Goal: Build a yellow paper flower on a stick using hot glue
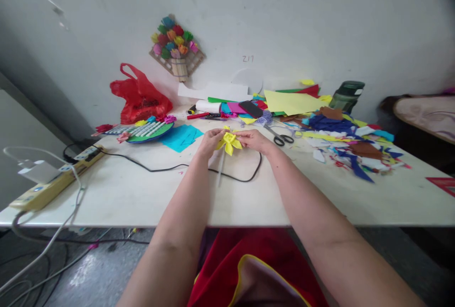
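Observation:
Between my two hands, above the white table, is a yellow craft flower (pixel 229 142) with pointed petals. My left hand (pixel 212 140) pinches its left side with closed fingers. On the other side, the fingers of my right hand (pixel 253 139) close on a right petal. A thin pale stick (pixel 221 170) slants down below the flower; whether it is joined to it I cannot tell. Black-handled scissors (pixel 279 136) lie just right of my right hand. Light-blue sheets (pixel 181 137) lie left of my left hand.
A black cable (pixel 152 170) loops across the table under my wrists from a power strip (pixel 59 179). Coloured scraps (pixel 355 141) heap at right near a dark bottle (pixel 348 94). A red bag (pixel 140 94) and a decorated round board (pixel 151 135) stand at left.

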`<state>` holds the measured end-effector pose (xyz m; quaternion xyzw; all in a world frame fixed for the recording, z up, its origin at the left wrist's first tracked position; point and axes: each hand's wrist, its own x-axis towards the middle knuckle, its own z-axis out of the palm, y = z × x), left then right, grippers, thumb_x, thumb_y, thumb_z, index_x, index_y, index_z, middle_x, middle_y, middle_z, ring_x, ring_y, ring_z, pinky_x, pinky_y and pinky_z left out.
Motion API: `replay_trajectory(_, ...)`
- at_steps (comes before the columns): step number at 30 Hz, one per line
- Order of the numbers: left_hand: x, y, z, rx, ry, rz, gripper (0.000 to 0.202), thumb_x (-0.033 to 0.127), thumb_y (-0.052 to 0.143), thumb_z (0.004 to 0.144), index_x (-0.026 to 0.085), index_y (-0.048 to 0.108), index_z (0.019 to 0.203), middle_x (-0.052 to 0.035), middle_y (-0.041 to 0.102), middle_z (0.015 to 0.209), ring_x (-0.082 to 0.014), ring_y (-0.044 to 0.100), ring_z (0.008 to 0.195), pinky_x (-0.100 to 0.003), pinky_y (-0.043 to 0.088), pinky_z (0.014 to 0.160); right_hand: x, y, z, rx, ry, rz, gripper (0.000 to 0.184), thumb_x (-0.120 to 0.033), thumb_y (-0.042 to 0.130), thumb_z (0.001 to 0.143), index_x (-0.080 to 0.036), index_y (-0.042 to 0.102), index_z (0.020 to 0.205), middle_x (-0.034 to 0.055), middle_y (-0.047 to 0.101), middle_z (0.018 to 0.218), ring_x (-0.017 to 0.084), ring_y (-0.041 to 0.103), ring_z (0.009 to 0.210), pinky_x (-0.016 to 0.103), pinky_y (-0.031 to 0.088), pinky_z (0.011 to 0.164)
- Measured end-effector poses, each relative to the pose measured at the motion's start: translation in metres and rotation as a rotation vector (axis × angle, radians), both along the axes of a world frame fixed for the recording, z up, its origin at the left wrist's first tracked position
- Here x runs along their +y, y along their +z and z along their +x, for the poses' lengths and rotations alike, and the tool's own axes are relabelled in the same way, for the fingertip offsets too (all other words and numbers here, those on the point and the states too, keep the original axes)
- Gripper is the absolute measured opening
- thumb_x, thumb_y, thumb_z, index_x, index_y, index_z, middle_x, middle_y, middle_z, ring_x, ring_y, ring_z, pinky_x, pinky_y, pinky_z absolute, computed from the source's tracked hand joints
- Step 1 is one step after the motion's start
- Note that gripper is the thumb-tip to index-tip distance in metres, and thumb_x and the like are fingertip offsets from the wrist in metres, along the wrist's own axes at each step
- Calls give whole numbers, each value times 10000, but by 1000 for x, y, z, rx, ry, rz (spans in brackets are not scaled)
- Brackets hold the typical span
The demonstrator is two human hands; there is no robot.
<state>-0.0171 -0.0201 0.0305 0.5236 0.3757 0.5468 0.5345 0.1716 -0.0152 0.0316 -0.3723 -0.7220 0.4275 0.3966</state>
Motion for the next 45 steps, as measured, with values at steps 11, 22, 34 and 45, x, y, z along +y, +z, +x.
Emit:
replay_trajectory(11, -1, 1, -2, -44, -49, -75, 349, 354, 756, 574, 112, 699, 820, -53, 647, 653, -133, 580, 572, -216, 385, 481, 9, -5, -2, -78, -121, 164, 302, -184, 586, 724, -192, 772, 962, 23, 714, 740, 159, 629, 734, 298, 489, 742)
replay_trajectory(22, -7, 7, 2, -88, -66, -132, 293, 139, 659, 511, 118, 667, 803, -27, 661, 632, -123, 592, 548, -228, 459, 554, 20, -16, -1, -142, -140, 246, 303, -178, 616, 767, -291, 745, 1017, 2, 744, 1034, 209, 667, 1044, 363, 499, 954)
replay_trajectory(34, -7, 7, 3, -97, -17, -149, 260, 143, 650, 475, 126, 647, 735, -35, 658, 628, -138, 600, 580, -233, 447, 569, 19, -14, -3, -166, -143, 245, 303, -186, 642, 769, -293, 738, 1036, 1, 736, 1062, 222, 663, 1053, 379, 496, 974)
replay_trajectory(45, -8, 7, 1, -94, -25, -139, 234, 150, 644, 495, 143, 634, 729, -15, 638, 613, -132, 596, 566, -237, 458, 564, 16, -11, -3, -150, -108, 255, 300, -172, 613, 784, -274, 741, 1035, 26, 724, 1100, 208, 659, 1064, 365, 495, 965)
